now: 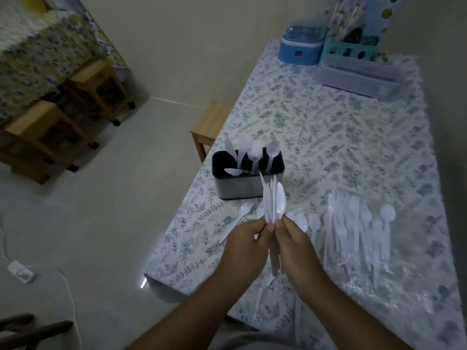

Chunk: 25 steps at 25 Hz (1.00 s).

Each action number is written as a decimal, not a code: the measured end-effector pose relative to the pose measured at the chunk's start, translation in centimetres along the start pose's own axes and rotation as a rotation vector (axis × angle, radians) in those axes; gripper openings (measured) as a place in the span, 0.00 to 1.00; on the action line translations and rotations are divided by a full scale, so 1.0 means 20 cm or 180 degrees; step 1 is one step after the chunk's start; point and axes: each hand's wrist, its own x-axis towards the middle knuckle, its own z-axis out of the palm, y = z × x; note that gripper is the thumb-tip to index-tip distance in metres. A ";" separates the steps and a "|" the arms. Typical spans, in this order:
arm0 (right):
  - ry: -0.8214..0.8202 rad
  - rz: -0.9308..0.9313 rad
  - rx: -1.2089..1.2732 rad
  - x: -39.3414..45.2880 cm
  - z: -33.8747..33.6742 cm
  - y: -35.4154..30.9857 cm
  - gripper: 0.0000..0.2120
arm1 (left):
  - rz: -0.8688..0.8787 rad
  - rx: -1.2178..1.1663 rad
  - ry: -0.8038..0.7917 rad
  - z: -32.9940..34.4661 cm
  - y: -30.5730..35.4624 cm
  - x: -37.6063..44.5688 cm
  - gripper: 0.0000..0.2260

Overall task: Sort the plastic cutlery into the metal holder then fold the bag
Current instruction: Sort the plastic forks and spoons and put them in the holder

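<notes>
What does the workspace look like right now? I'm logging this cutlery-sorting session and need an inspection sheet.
Surface: table under a floral cloth.
Job's things: metal holder with some cutlery upright; loose cutlery on a clear bag.
Clutter: blue container, teal basket, clear lidded box at the far end.
Hands: left hand and right hand grip one cutlery bundle.
Cables: white cord with adapter on the floor.
Surroundings: wooden stool, wheeled wooden carts.

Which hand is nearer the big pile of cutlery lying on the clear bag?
The right hand. It grips the held bundle just left of the pile, which lies on the bag. The left hand grips the same bundle from its far side.
</notes>
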 end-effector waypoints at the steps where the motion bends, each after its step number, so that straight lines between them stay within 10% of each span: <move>1: -0.0095 -0.0117 -0.0133 0.01 0.02 -0.03 0.13 | 0.0176 0.0129 0.0086 -0.06 -0.01 0.02 0.10; 8: -0.0467 -0.0972 -0.0721 0.26 0.14 -0.33 0.09 | 0.0737 0.0375 0.0291 -0.44 0.10 0.27 0.08; 16: 0.0479 -0.1646 -0.1101 0.57 0.16 -0.64 0.06 | 0.1689 0.0772 0.0779 -0.52 0.27 0.67 0.05; 25: 0.0245 -0.1271 -0.1776 0.66 0.22 -0.45 0.09 | 0.0806 0.1399 0.0415 -0.47 0.11 0.70 0.12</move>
